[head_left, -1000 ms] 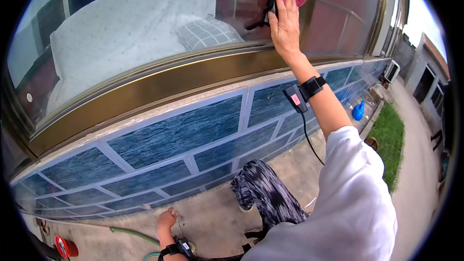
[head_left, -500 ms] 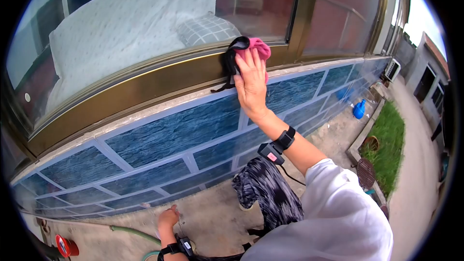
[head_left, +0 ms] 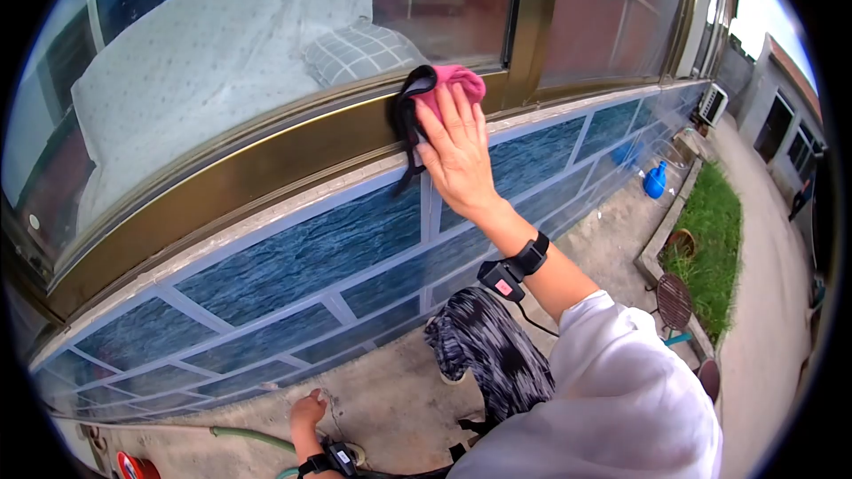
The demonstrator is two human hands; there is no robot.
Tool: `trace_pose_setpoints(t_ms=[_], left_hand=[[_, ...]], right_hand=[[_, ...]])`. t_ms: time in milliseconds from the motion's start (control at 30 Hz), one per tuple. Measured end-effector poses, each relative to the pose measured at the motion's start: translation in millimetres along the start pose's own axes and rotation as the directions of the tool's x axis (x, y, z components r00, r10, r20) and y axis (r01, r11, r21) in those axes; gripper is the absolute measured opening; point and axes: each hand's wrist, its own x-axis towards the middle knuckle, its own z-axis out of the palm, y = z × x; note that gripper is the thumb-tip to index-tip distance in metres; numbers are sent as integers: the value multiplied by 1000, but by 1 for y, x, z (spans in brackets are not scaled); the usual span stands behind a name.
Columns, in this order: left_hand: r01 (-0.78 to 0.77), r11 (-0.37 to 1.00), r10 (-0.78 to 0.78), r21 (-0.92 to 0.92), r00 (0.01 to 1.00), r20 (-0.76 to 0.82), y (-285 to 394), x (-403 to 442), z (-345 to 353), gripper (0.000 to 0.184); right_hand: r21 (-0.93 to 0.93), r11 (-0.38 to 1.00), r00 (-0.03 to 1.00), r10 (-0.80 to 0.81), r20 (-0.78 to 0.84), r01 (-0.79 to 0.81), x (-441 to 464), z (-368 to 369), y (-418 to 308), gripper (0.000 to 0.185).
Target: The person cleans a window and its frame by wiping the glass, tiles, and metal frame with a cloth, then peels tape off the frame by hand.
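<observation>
My right hand (head_left: 457, 153) presses a pink and black cloth (head_left: 453, 78) against the bronze window frame (head_left: 337, 135), just above the sill. Its fingers lie stretched over the cloth, and a black edge of it hangs down past the sill. My left hand (head_left: 308, 410) hangs low over the concrete ground, away from the wall. Its fingers are loosely bent, and nothing shows in them. A black strap with a small device (head_left: 503, 279) sits on my right wrist; another band (head_left: 335, 459) is on the left.
Blue stone-look tiles (head_left: 302, 231) cover the wall below the sill. A green hose (head_left: 253, 435) and a red bucket (head_left: 136, 466) are at lower left. To the right are a blue jug (head_left: 655, 179), a grass bed (head_left: 714, 231) with a kerb, and a round brown slatted top (head_left: 674, 302).
My right hand and the cloth have slid slightly left along the frame. The camera view has shifted a little. My left hand stays low, nearly where it was.
</observation>
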Motion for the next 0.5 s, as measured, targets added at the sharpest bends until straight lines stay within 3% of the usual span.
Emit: trace_pose_setpoints(t_ms=[100, 233, 500], left_hand=[[-5, 999, 4, 36, 1000, 9, 7, 1, -4, 52], [-33, 998, 34, 46, 999, -10, 14, 10, -6, 52], [-33, 999, 34, 32, 999, -26, 1, 14, 5, 51]], right_hand=[[-84, 982, 984, 161, -79, -167, -10, -20, 64, 50], [-144, 984, 993, 97, -66, -106, 9, -38, 75, 46], [-418, 903, 949, -212, -232, 100, 119, -62, 106, 45]])
